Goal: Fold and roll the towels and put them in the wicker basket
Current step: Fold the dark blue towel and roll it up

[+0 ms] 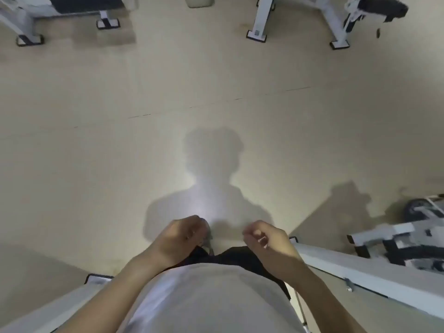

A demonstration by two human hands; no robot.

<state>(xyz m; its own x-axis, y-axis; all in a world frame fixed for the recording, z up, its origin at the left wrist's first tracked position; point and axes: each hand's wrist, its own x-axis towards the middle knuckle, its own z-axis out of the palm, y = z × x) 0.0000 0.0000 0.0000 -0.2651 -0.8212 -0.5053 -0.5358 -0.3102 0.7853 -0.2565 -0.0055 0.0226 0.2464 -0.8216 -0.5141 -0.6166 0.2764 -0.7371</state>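
A wide beige floor [96, 152] fills most of the view, with the shadow [211, 179] of the person on it. White gym machines [295, 18] stand at the far edge, and another white frame [360, 275] runs along the right side, near the right arm. The person wears a light shirt [206, 299] and looks straight down. The left hand [180, 236] has curled fingers; something small and grey seems to be under them, but it is too blurred to tell. The right hand [266, 239] has fingers loosely curled and holds nothing visible. Towels and wicker basket do not appear in this view.
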